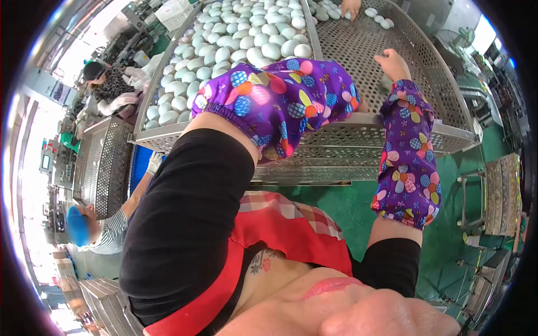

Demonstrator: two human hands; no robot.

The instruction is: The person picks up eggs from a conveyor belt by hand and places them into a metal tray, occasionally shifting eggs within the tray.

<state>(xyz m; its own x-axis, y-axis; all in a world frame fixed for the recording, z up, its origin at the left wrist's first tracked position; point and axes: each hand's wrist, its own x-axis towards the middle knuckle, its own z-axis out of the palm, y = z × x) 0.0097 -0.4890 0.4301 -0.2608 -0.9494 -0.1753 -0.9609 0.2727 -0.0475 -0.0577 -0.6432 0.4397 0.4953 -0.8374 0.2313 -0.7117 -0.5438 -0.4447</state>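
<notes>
My left hand [363, 105] is mostly hidden behind its flowered purple sleeve cover [280, 103], at the near rim of the perforated metal tray [358, 47]. Its fingers do not show. Over the same tray is my right hand [394, 64], fingers curled in; whatever they may hold is hidden. A pale, egg-like shape [386, 84] lies just below that hand, partly covered. To the left, a metal bin is filled with many pale blue-green and white eggs [246, 42]. Several eggs [379, 18] lie at the tray's far end.
Another person's hand [351, 8] reaches into the tray's far end. At left, a co-worker in a blue cap [81, 224] extends a gloved hand [154, 162] near a perforated bin [101, 162]. A metal divider [314, 33] separates eggs and tray. A stand [501, 193] is at right.
</notes>
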